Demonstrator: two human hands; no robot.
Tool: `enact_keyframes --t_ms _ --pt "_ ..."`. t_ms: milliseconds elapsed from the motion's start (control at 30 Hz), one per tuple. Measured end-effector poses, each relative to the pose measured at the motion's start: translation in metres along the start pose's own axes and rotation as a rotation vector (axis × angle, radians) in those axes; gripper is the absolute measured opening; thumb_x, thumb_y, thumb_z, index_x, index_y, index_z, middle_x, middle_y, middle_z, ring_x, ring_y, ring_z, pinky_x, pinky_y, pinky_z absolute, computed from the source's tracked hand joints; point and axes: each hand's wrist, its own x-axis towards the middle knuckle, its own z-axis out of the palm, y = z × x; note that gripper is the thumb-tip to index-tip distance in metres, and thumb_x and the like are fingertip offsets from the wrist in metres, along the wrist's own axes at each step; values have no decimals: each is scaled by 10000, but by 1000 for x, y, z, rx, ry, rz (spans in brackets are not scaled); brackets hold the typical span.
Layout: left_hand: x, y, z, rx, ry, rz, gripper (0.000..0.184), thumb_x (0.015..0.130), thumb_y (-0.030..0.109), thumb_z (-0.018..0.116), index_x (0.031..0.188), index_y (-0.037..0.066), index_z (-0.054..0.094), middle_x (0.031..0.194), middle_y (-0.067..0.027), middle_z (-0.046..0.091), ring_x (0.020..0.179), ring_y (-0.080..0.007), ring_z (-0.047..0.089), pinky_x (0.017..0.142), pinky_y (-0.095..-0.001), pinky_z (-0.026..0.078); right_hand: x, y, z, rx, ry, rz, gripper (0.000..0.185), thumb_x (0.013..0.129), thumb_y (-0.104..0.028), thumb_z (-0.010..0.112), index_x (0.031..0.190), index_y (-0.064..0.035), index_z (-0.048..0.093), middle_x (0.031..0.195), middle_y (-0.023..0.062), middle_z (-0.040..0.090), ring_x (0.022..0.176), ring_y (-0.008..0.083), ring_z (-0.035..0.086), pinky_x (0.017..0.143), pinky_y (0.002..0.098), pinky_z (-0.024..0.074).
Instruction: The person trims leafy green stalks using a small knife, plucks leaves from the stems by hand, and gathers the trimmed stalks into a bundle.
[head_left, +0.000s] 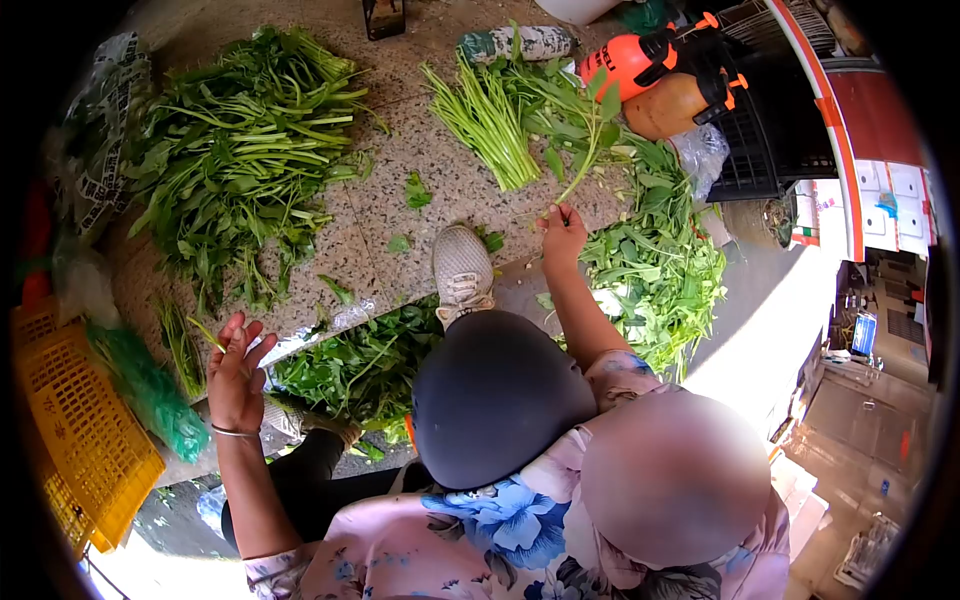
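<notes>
My right hand (563, 238) is closed in a pinch on the lower end of a leafy water spinach stem (590, 150), whose leaves point up and away. A short green stem piece (206, 334) sticks out from the fingers of my left hand (236, 378), raised at the left above the step's edge. On the speckled stone step (385, 160), a neat bundle of water spinach (490, 135) lies beyond my right hand. The large pile of water spinach (250, 140) is at the far left. More loose greens (660, 265) lie right of my right hand.
Leafy scraps (370, 365) lie below the step, around my shoes (464, 268). Yellow crates (90, 420) and a green plastic bag (150, 390) stand left. Orange spray bottles (625, 68), a wrapped roll (520, 44) and a black crate (760, 150) are at the back right.
</notes>
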Motion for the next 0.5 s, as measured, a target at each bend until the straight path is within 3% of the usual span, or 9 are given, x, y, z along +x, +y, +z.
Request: enact_keyframes --t_ms 100,167,233,267,300,333,367,400,500 --pt "-3 -3 -1 14 11 -17 280 857 190 526 1115 92 480 1003 -70 571 841 -177 609 387 -140 293 19 46 -39 -77 137 127 113 821 -75 539 878 18 572 733 39 580 602 101 558 554 237 457" --pt "-4 -2 0 8 28 -14 285 853 204 534 1111 93 483 993 -66 575 833 -173 610 391 -140 295 35 65 -59 -470 42 339 209 797 -175 574 908 0 590 690 73 597 600 173 579 567 282 462" --pt "-2 1 -2 -7 38 -23 278 846 213 542 1092 94 493 966 -59 585 827 -164 609 404 -154 300 55 74 -65 -1030 192 83 334 748 -276 601 927 6 618 721 149 630 675 256 615 636 343 473" --pt "-6 2 -1 -11 64 -34 282 843 195 541 1097 87 488 972 -58 579 821 -161 608 398 -153 298 52 55 -59 -1032 241 60 406 700 -297 625 982 -6 608 839 211 622 766 346 605 702 431 466" --pt "-8 3 1 -13 94 -48 286 839 178 539 1103 81 483 978 -57 573 815 -158 607 393 -153 295 35 17 -38 -963 239 29 369 709 -285 618 965 -19 619 794 191 626 745 331 605 683 431 465" --pt "-9 3 0 -39 88 -39 271 840 169 532 1092 80 490 963 -54 575 810 -158 609 398 -157 295 53 23 -30 -933 186 -50 373 701 -273 633 972 -18 612 748 171 621 697 323 598 626 425 458" --pt "-6 5 -3 -61 67 -28 256 841 160 526 1082 79 496 949 -50 578 805 -157 612 403 -162 294 72 18 -12 -818 9 -123 327 735 -211 625 986 -4 592 733 116 613 593 250 566 550 375 443" --pt "-3 5 -5 -86 74 -11 248 843 154 517 1078 78 497 935 -45 579 803 -155 613 406 -163 292 62 -14 28 -523 -118 -176 267 776 -141 598 998 8 579 767 67 606 536 159 505 515 325 426" --pt "0 10 -4 -135 78 20 235 847 144 501 1072 78 500 918 -37 580 798 -149 613 417 -168 285 -1 -130 149 -376 -696 -299 249 804 -146 585 1013 -9 583 764 34 594 537 105 469 509 295 411"
